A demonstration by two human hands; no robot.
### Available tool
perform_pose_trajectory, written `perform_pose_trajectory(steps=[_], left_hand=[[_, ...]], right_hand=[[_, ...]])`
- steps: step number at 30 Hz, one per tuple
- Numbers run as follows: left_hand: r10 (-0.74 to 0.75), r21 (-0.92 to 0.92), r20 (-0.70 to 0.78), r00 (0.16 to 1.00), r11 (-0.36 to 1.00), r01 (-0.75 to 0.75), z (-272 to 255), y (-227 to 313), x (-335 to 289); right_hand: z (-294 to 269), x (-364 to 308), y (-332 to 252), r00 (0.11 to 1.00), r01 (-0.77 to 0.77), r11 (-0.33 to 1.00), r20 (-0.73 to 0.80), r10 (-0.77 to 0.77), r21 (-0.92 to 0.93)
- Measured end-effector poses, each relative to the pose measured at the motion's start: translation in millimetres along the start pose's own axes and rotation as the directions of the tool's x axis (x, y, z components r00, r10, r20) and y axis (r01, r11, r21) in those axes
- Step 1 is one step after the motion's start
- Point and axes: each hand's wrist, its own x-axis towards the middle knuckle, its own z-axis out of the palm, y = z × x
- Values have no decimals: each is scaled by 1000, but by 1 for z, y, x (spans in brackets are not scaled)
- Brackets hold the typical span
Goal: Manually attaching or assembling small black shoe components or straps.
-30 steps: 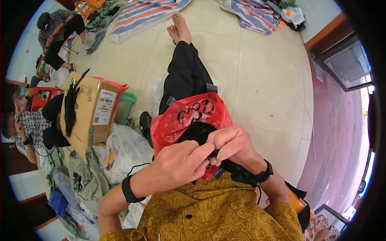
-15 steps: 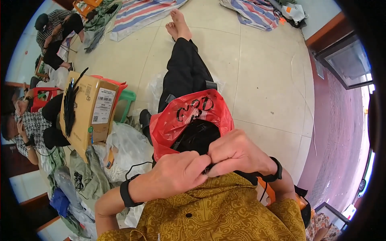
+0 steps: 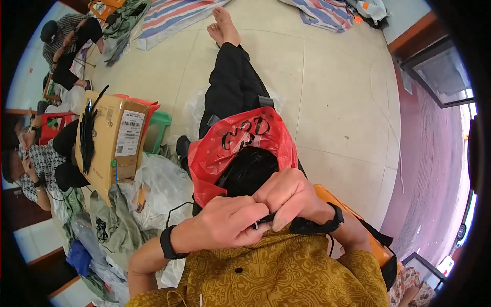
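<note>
My left hand [image 3: 225, 223] and my right hand [image 3: 289, 197] meet over my lap, both closed in a pinch. Between their fingertips is a small black strip-like piece [image 3: 267, 218] with a shiny bit at its left end. Its exact kind is mostly hidden by the fingers. Just beyond my hands, a red plastic bag [image 3: 203, 166] lies gaping on my thighs. Inside the bag sits a shiny black bundle [image 3: 248, 171], too dark to make out. Each of my wrists wears a black band.
A cardboard box [image 3: 104, 146] bearing black strips [image 3: 88, 135] stands at left, before a green stool [image 3: 160, 128]. Clear plastic bags [image 3: 158, 179] and green cloth [image 3: 115, 220] lie nearby. Two people sit at far left. An orange bag [image 3: 327, 197] is by my right arm.
My hands have shifted slightly, the right one turning and lifting a little. More of the black piece and its shiny end now shows between the fingers. The orange bag shows more.
</note>
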Motion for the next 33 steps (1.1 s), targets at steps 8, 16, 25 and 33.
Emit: perform_pose_trajectory(steps=[8,16,25,33], left_hand=[[-167,-45,35,985,985,168,2,0,-8],[-142,-102,-60,988,986,135,6,-2,-13],[-213,-96,-222,951,976,196,10,8,7],[-163,214,-256,953,951,221,3,12,23]], right_hand=[[3,2,11,996,85,989,-26,-82,125],[1,1,8,994,82,991,-84,-73,110],[-13,1,4,991,102,990,-99,-92,96],[-19,-1,2,983,97,995,-157,-91,28]])
